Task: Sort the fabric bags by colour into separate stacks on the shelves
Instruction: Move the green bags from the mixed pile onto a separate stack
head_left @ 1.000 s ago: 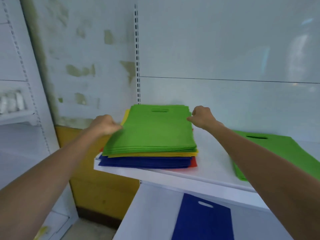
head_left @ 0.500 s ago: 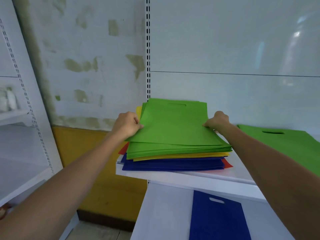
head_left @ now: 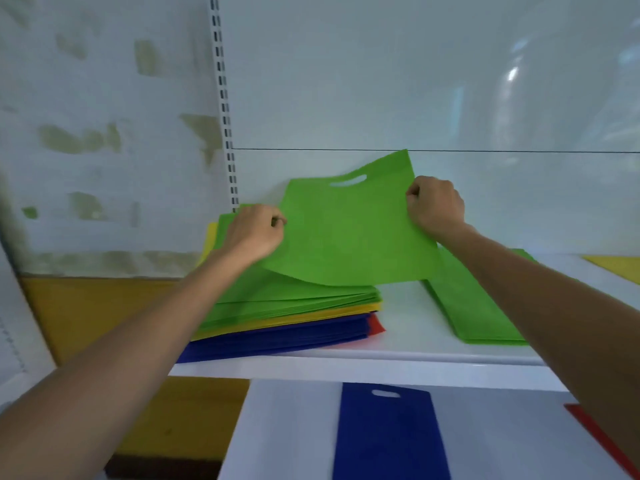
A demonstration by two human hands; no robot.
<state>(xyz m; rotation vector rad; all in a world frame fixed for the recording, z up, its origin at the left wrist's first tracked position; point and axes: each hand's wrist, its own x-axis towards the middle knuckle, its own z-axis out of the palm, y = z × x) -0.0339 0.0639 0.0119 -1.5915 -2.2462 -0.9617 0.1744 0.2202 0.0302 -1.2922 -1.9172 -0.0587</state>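
From the head view, a person stands at a white shelf unit with both bare arms reaching forward. The left hand and the right hand hold a single green fabric bag by its two side edges. The fingers of each hand are curled and pinch the cloth. The bag is lifted off the pile below it and tilted, right side higher, with its cut-out handle slot at the top and its lower edge sagging just above the pile.

Under it, at the left end of the upper shelf, sits the mixed stack: green bags on top, then a thin yellow layer, then dark blue, with a red corner poking out at the bottom right. To the right on the same shelf, apart from the mixed stack, lies a flat green stack, partly hidden by the right forearm. Further right, at the frame edge, is a yellow bag.

On the lower shelf lies a dark blue bag, handle slot facing the back, and the edge of a red bag shows at the right. A slotted metal upright runs up the back panel, beside a wall with patchy paint.
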